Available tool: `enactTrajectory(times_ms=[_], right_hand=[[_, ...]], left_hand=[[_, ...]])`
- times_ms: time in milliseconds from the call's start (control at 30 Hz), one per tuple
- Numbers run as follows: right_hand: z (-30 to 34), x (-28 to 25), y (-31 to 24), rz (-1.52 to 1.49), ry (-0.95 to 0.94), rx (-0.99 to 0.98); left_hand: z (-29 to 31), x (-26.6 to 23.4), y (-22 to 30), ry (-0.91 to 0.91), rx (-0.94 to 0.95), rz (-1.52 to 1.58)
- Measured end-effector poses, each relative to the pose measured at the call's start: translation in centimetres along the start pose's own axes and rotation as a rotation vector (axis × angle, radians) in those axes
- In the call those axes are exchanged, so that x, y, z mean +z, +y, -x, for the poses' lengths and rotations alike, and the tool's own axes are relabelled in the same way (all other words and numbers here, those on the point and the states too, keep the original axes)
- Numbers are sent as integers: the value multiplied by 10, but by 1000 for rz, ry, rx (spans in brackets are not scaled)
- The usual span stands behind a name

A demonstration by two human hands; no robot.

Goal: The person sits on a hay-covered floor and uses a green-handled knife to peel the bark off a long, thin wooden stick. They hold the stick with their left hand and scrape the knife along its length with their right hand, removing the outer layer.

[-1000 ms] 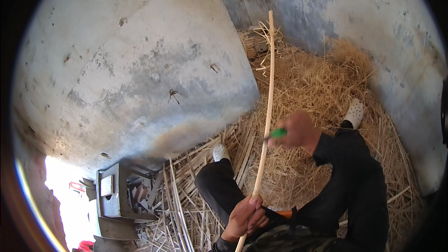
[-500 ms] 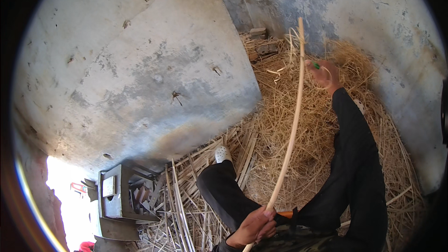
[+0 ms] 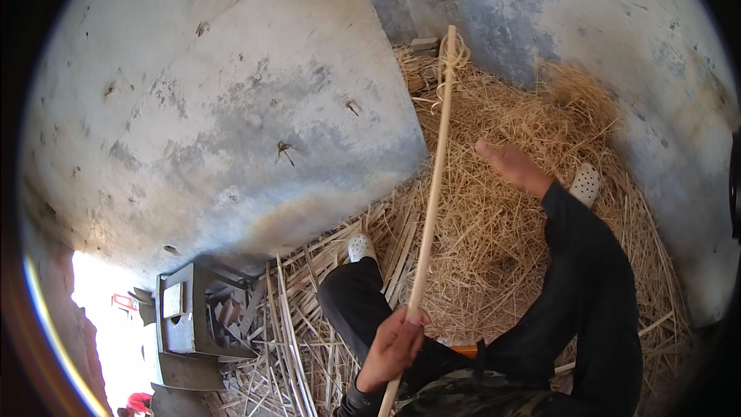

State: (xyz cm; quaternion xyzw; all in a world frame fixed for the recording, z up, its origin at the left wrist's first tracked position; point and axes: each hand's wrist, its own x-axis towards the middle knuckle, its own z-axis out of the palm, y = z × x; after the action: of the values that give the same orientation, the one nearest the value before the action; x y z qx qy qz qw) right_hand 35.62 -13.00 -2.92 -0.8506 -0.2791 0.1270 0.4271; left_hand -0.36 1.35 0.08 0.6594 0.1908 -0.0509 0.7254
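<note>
A long pale peeled wooden stick (image 3: 434, 201) rises from my lap toward the far wall. Thin curled shavings (image 3: 455, 52) cling near its far tip. My left hand (image 3: 394, 344) is wrapped round the lower part of the stick, close to my body. To the right of the stick, apart from it, my right hand (image 3: 515, 166) hovers above the straw with the thumb on top. Its other fingers look curled under and are mostly hidden, and whatever they hold cannot be made out.
Straw and shavings (image 3: 502, 239) cover the floor between my legs. Split strips (image 3: 289, 340) lie at the left, beside a dark wooden stool-like piece (image 3: 181, 313). Stained walls (image 3: 231, 108) stand left and right. White perforated shoes (image 3: 585, 184) are on my feet. An orange object (image 3: 465, 350) shows at my lap.
The stick's far end has swung left, and my left hand has shifted left and up. My right hand has drawn back toward me, away from the stick; the green bit beside it no longer shows.
</note>
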Motion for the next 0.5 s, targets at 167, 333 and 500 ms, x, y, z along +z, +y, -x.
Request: enactTrajectory(times_ms=[167,333,500], right_hand=[[86,68,-53,328,-45,-675],[49,72,-30,376,105,-594],[64,71,-53,321,68,-616]], left_hand=[[-2,-6,18,48,-29,42],[-2,-1,8,-4,24,143],[-4,-2,4,-27,18,288]])
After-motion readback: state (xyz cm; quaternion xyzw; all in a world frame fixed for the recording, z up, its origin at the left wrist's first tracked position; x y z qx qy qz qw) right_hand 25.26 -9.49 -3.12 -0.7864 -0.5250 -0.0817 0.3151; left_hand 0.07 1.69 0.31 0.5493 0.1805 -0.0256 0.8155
